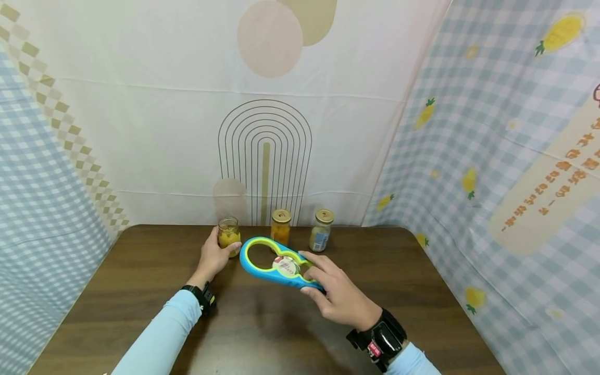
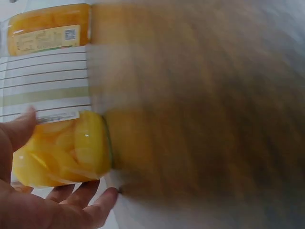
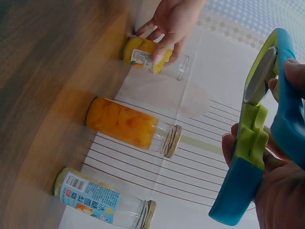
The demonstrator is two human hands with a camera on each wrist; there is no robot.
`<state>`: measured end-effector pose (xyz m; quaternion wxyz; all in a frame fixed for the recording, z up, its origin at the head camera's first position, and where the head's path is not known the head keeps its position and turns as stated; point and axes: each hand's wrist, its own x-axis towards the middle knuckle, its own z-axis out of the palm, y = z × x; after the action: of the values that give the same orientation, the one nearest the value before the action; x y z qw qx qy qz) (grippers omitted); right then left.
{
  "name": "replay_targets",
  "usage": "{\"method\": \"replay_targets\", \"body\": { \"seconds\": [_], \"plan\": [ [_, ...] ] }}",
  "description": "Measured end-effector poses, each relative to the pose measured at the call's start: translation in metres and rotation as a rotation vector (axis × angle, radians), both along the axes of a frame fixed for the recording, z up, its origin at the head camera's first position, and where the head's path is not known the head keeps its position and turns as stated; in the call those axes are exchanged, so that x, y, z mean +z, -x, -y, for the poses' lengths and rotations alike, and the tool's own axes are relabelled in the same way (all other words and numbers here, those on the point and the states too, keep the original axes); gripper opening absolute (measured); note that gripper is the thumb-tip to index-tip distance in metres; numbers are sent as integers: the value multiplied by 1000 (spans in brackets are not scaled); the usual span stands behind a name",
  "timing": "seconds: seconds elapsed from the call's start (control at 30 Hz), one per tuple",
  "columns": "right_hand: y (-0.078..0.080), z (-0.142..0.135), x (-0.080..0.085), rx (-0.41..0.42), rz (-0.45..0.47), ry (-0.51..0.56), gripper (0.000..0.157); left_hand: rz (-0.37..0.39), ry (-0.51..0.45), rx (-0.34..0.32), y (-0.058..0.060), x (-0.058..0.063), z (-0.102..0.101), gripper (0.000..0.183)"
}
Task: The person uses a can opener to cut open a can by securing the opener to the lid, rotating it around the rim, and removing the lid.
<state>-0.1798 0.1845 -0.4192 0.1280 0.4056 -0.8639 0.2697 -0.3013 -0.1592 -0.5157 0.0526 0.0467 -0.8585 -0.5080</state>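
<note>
At the back left of the table, a lidless glass jar of yellow fruit pieces (image 1: pixel 228 235) stands upright. My left hand (image 1: pixel 213 258) grips it low down, thumb on one side and fingers on the other in the left wrist view. My right hand (image 1: pixel 344 291) holds a blue and green jar opener (image 1: pixel 257 270) above the table by one end. Inside the opener's ring sits a round lid (image 1: pixel 286 265), seen edge-on as a silvery disc in the right wrist view. Some right fingertips are hidden behind the opener.
A jar of orange fruit (image 1: pixel 280 229) with a gold lid stands in the back middle. To its right is another gold-lidded jar (image 1: pixel 321 232) with a blue label. A patterned cloth (image 1: pixel 187 130) hangs behind the brown table (image 1: pixel 140 291), with checked cloths at both sides.
</note>
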Motion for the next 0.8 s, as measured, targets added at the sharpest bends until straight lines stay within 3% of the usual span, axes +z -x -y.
{"method": "replay_targets", "body": {
  "seconds": [0.23,0.8],
  "plan": [
    [-1,0,0,2,7,-3,7,5,33,-2,-5,-2,0,71],
    [-1,-2,-3,-22,8,-5,8,4,57,10,-2,-3,-2,76]
  ]
}}
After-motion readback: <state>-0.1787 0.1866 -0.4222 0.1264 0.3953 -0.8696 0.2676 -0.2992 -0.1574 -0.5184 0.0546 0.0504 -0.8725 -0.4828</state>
